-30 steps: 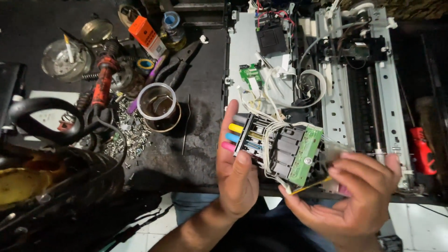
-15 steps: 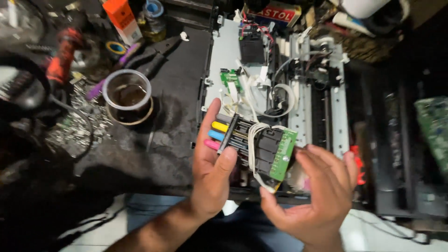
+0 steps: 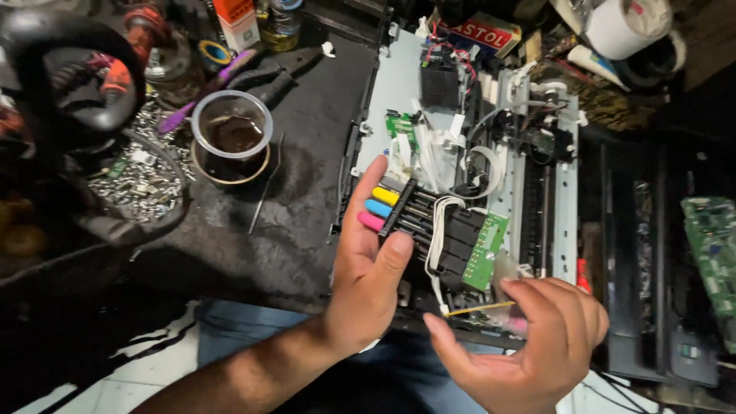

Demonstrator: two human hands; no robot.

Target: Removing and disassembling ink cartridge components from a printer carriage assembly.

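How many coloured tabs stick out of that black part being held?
3, stacked along the left end of the black carriage in the left hand: yellow tab on top, blue tab in the middle, pink tab lowest. A fourth may be hidden.

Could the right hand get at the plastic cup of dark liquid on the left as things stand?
Probably not easily: the right hand sits far from the cup, with the left hand and carriage between.

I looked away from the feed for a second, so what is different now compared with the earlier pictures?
Little changed. The right hand has drawn slightly back from the black cartridge carriage, its fingertips now at the thin yellow strip below the green board. The left hand keeps its grip on the carriage end with the coloured tabs. The cup and printer frame have not moved.
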